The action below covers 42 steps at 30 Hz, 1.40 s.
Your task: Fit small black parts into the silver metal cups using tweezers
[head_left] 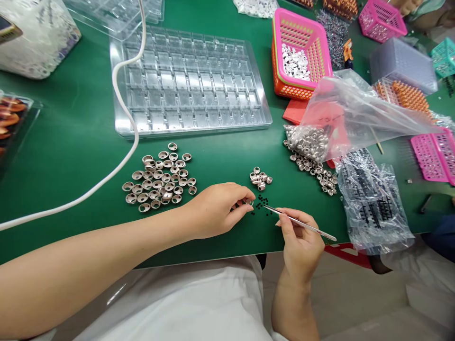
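My left hand (225,208) pinches a small silvery ring-shaped part (250,202) between thumb and fingertips, just above the green table. In my right hand (302,234) is a pair of metal tweezers (298,221), held like a pen. Their tips point left at a scatter of tiny black pieces (261,201); whether they grip one is too small to tell. Beyond these lies a small heap of silvery rings (260,178). A larger group of similar hollow metal parts (159,177) is spread left of my left hand, several showing a hole in the side.
A clear compartment tray (192,124) lies at the back, with a white cable (122,102) running across its left side. Pink and orange baskets (302,85) hold white pieces. Bags of silvery parts (307,142) and black parts (373,203) lie to the right.
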Available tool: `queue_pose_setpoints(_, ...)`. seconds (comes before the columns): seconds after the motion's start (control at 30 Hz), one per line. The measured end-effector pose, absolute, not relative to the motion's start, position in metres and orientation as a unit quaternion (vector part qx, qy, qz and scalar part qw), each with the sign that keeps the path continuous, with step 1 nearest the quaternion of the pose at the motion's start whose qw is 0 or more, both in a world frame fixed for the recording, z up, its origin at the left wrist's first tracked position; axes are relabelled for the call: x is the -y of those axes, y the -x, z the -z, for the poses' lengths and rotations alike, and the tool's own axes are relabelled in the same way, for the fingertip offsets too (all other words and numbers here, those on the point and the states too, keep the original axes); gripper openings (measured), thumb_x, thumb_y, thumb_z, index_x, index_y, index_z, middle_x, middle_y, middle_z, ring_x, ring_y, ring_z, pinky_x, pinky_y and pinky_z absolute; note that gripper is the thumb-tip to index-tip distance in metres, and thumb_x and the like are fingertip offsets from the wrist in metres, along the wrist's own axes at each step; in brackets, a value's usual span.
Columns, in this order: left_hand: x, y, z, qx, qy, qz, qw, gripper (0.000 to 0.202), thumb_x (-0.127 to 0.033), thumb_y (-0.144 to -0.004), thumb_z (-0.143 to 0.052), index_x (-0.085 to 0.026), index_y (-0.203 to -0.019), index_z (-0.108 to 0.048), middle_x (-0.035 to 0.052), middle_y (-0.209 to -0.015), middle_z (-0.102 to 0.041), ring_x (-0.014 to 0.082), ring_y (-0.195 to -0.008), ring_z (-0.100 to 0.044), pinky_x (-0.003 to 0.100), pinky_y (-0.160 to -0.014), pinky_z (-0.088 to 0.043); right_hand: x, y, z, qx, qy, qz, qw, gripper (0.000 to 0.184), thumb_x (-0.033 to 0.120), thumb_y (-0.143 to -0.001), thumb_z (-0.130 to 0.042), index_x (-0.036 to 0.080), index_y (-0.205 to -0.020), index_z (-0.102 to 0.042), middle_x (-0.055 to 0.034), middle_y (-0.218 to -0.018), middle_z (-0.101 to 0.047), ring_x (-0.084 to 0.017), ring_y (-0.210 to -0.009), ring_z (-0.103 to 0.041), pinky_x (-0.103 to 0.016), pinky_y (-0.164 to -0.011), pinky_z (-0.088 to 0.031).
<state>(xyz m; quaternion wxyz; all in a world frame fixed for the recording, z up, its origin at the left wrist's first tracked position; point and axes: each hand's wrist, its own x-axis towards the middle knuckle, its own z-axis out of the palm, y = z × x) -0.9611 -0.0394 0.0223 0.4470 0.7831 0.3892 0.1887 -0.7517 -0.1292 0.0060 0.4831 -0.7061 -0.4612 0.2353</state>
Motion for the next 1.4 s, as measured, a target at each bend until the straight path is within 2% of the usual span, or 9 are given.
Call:
queue_pose_setpoints(0.53, 0.040, 0.962, -0.026, -0.386, -0.786, -0.189, 0.446, 0.017, -0.020, -0.095, -0.057, -0.016, -0.106, -0.070, 0.0050, -0.093, -0.074, 0.0178, -0.081, -0.067, 0.026, -0.069, -0.051, 0.128, 0.748, -0.005, 0.457, 0.700, -0.285, 0.469, 0.015, 0.032, -0.085, -0.075, 0.019, -0.092, -0.071, -0.0049, -0.089, -0.075, -0.013, -0.063, -0.064, -0.026, -0.057, -0.054)
queue_pose_setpoints(0.67, 0.040, 0.961, -0.023, -0.390, -0.775, -0.207, 0.452, 0.017, -0.022, -0.095, -0.056, -0.016, -0.104, -0.070, 0.0040, -0.090, -0.074, 0.0171, -0.078, -0.067, 0.026, -0.068, -0.051, 0.125, 0.746, -0.008, 0.464, 0.645, -0.266, 0.545, 0.011, 0.030, -0.093, -0.063, 0.020, -0.088, -0.064, -0.0036, -0.082, -0.070, -0.017, -0.073, -0.067, -0.032, -0.065, -0.056)
queue_pose_setpoints(0.8, 0.039, 0.961, -0.019, -0.396, -0.763, -0.246, 0.449, 0.018, -0.026, -0.095, -0.055, -0.018, -0.102, -0.069, 0.0028, -0.088, -0.074, 0.0159, -0.074, -0.067, 0.026, -0.068, -0.052, 0.123, 0.736, -0.024, 0.505, 0.593, -0.245, 0.577, 0.021, 0.021, -0.098, -0.046, 0.021, -0.090, -0.065, -0.0059, -0.084, -0.067, -0.022, -0.085, -0.067, -0.040, -0.072, -0.057)
queue_pose_setpoints(0.87, 0.039, 0.961, -0.019, -0.405, -0.751, -0.273, 0.444, 0.019, -0.028, -0.095, -0.055, -0.018, -0.102, -0.069, 0.0029, -0.089, -0.075, 0.0154, -0.073, -0.067, 0.025, -0.069, -0.053, 0.123, 0.729, -0.034, 0.563, 0.595, -0.213, 0.533, 0.024, 0.018, -0.098, -0.045, 0.022, -0.097, -0.070, -0.0080, -0.095, -0.069, -0.023, -0.091, -0.067, -0.041, -0.074, -0.058)
queue_pose_setpoints(1.0, 0.037, 0.961, -0.024, -0.430, -0.724, -0.301, 0.447, 0.019, -0.028, -0.093, -0.057, -0.018, -0.103, -0.070, 0.0039, -0.092, -0.076, 0.0154, -0.074, -0.068, 0.026, -0.072, -0.056, 0.122, 0.722, -0.036, 0.700, 0.610, -0.161, 0.333, 0.029, 0.021, -0.098, -0.054, 0.027, -0.123, -0.068, -0.0088, -0.112, -0.064, -0.020, -0.095, -0.066, -0.036, -0.073, -0.060)
queue_pose_setpoints(1.13, 0.036, 0.961, -0.027, -0.436, -0.715, -0.309, 0.451, 0.018, -0.027, -0.093, -0.058, -0.018, -0.103, -0.070, 0.0040, -0.092, -0.076, 0.0158, -0.075, -0.068, 0.026, -0.073, -0.057, 0.116, 0.732, -0.013, 0.735, 0.612, -0.122, 0.266, 0.047, 0.043, -0.089, -0.071, 0.023, -0.130, -0.061, -0.0100, -0.106, -0.060, -0.024, -0.095, -0.065, -0.041, -0.076, -0.063)
queue_pose_setpoints(1.2, 0.036, 0.961, -0.026, -0.435, -0.716, -0.311, 0.449, 0.017, -0.025, -0.093, -0.058, -0.018, -0.101, -0.070, 0.0037, -0.092, -0.076, 0.0160, -0.077, -0.068, 0.026, -0.074, -0.057, 0.112, 0.742, -0.003, 0.736, 0.621, -0.092, 0.252, 0.056, 0.053, -0.083, -0.076, 0.020, -0.125, -0.060, -0.0116, -0.106, -0.061, -0.026, -0.097, -0.063, -0.042, -0.076, -0.061)
queue_pose_setpoints(1.3, 0.035, 0.961, -0.025, -0.432, -0.716, -0.314, 0.448, 0.016, -0.024, -0.092, -0.059, -0.017, -0.101, -0.070, 0.0036, -0.092, -0.076, 0.0158, -0.077, -0.068, 0.026, -0.073, -0.056, 0.105, 0.753, 0.002, 0.732, 0.636, -0.070, 0.236, 0.046, 0.054, -0.084, -0.074, 0.020, -0.111, -0.060, -0.0094, -0.099, -0.063, -0.025, -0.093, -0.062, -0.041, -0.077, -0.057)
queue_pose_setpoints(1.4, 0.035, 0.961, -0.025, -0.430, -0.718, -0.312, 0.450, 0.016, -0.023, -0.093, -0.059, -0.016, -0.102, -0.070, 0.0041, -0.092, -0.076, 0.0158, -0.078, -0.068, 0.026, -0.074, -0.056, 0.099, 0.756, 0.000, 0.734, 0.632, -0.079, 0.236, 0.022, 0.041, -0.094, -0.066, 0.021, -0.101, -0.060, -0.0067, -0.093, -0.064, -0.022, -0.089, -0.060, -0.036, -0.075, -0.052)
